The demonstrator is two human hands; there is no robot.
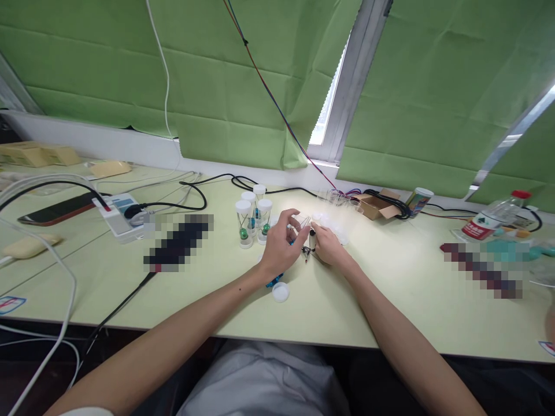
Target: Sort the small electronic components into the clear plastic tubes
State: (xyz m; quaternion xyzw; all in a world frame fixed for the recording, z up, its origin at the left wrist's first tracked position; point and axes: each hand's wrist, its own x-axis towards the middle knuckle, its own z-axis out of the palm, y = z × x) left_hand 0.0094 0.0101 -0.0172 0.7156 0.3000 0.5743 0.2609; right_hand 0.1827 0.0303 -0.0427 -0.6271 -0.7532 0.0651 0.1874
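Note:
My left hand (282, 244) is curled, thumb and fingers drawn in around something small that I cannot make out. Thin wire leads (305, 221) show between its fingertips and those of my right hand (328, 244), which is closed in a pinch on a small black part with thin leads (312, 232). Beneath the hands lie small dark pieces with leads (307, 253). Left of my left hand stand several clear vials with white caps (244, 222), holding green or blue parts. Under my left wrist is a blue piece (274, 281), beside a loose white cap (280, 292).
Clear cups (338, 198) and an open cardboard box (376, 205) stand behind my right hand, near a printed canister (419, 202). A red-capped bottle (494, 219) is farther right. At left are a power strip (119, 216), cables and a phone (58, 208).

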